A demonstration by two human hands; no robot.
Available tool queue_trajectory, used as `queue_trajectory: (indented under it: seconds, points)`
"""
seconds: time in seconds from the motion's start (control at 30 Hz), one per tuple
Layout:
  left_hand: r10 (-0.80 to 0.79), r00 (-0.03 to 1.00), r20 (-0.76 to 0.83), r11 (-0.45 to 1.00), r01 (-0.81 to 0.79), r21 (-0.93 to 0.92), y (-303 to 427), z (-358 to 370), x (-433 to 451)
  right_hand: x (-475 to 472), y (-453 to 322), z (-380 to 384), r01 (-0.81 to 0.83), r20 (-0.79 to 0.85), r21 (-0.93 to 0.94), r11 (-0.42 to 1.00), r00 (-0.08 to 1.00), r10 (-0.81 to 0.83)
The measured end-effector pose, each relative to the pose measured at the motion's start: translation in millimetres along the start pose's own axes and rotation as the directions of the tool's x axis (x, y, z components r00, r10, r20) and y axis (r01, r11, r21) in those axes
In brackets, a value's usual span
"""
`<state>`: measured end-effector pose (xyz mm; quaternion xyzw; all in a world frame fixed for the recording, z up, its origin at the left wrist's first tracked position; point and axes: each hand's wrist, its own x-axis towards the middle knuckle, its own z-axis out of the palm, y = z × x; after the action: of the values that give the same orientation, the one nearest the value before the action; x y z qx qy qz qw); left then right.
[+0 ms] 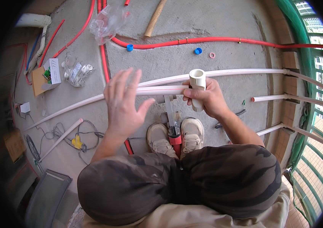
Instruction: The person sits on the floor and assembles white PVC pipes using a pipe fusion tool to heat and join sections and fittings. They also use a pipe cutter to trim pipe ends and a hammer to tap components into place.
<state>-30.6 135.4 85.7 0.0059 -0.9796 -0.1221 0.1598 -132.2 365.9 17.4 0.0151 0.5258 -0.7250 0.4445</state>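
Note:
My right hand (pixel 211 95) grips a white plastic pipe fitting (pixel 197 82), its round socket mouth facing up. Beside the fitting lies the end of a white plastic pipe with a red stripe (pixel 161 90); my right thumb overlaps this end. Whether pipe and fitting are joined cannot be seen. My left hand (pixel 125 104) is open, fingers spread and slightly blurred, over the pipe's left part. Between my shoes stands a pipe socket fusion welder (pixel 174 131) with a flat heating plate and a red and black body.
A second long white pipe (pixel 235 72) crosses behind. Red conduit (pixel 161 44) runs along the concrete floor (pixel 155 59). Blue caps (pixel 198 51), a plastic bag (pixel 108 24), bagged fittings (pixel 78 72) and a cardboard box (pixel 43 78) lie about. Cable with a yellow connector (pixel 77 141) is at left, green railing (pixel 310 136) at right.

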Motion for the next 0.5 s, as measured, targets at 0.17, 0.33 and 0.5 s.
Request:
queue_trajectory:
  seconds: [0.17, 0.33, 0.5]
  points:
    - [-0.085, 0.853, 0.515, 0.903, 0.284, -0.321, -4.6, 20.9, -28.6, -6.9, 5.9, 12.6, -0.064, 0.135, -0.101, 0.993, 0.988, 0.078]
    - [-0.164, 0.773, 0.612, 0.886, 0.389, -0.253, -49.1, 19.4, -74.5, -33.4, 15.2, -42.5, -0.23, 0.065, -0.444, 0.866, 0.956, 0.287]
    - [-0.118, 0.697, 0.708, 0.908, 0.364, -0.207, -67.4, 34.1, -102.4, -27.8, 39.2, -56.6, -0.214, -0.012, -0.655, 0.724, 0.962, 0.273]
